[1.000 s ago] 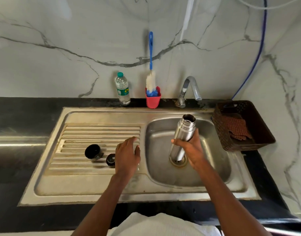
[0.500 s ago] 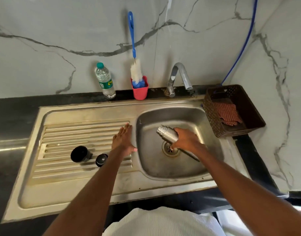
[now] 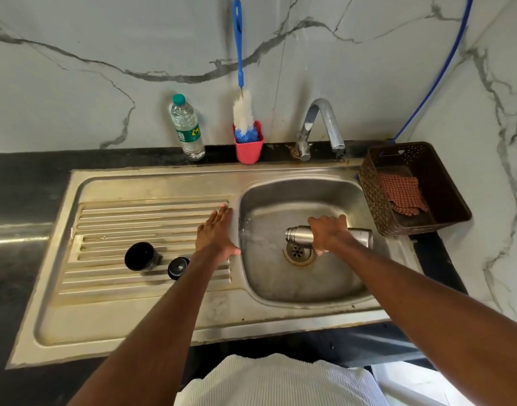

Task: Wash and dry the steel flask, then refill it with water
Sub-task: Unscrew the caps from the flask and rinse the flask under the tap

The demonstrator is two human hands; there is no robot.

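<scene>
The steel flask (image 3: 298, 233) lies on its side above the drain (image 3: 298, 252) of the sink basin (image 3: 266, 285), its open threaded mouth pointing left and its base toward the basket side. The right hand (image 3: 329, 233) grips it round the middle from above, fingers curled over the far side and thumb tucked under the near side, the forearm reaching in from the lower right. A faint streak left of the mouth may be water spilling out, though it is too blurred to be sure. The left hand (image 3: 217, 233) rests palm-down on the ribbed drainboard (image 3: 119, 218), fingers straight and pressed together, tips at the basin's edge, thumb spread toward the basin. Behind its wrist sit a black cap (image 3: 178, 267) and a black cup (image 3: 141, 257). Beyond the right fingers stands the tap (image 3: 321, 127); further right, a brown basket (image 3: 377, 209) holds a checked cloth (image 3: 402, 194).
</scene>
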